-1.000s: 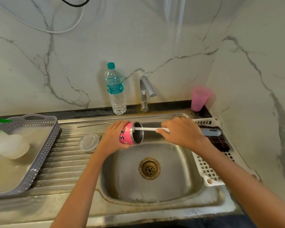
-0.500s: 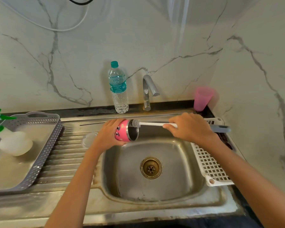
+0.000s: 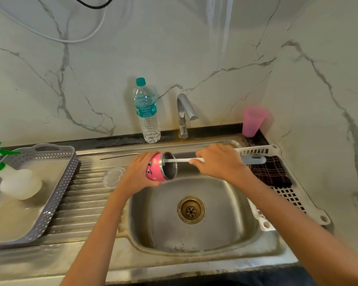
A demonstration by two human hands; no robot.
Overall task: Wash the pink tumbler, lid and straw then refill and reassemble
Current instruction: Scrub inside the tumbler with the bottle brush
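Note:
My left hand [image 3: 140, 172] grips the pink tumbler [image 3: 155, 167], held on its side over the sink's left rim with its steel mouth facing right. My right hand [image 3: 219, 162] holds the white shaft of a bottle brush [image 3: 178, 160]; the brush head is inside the tumbler and hidden, and the grey handle end [image 3: 254, 159] sticks out to the right. The clear lid [image 3: 113, 176] lies on the ribbed drainboard just left of my left hand. The metal straw [image 3: 120, 156] lies along the back of the drainboard.
A steel sink [image 3: 215, 223] with a brass drain is below the hands. Behind it stand a tap [image 3: 184, 114], a water bottle [image 3: 147, 112] and a pink plastic cup [image 3: 253, 120]. A grey tray [image 3: 56, 193] with a spray bottle [image 3: 12, 178] is left; a white rack [image 3: 287, 199] with a dark cloth is right.
The brush head, which half a second ago sat at the tumbler's mouth, has gone back inside. My right hand has shifted slightly left with it. The left hand still holds the tumbler.

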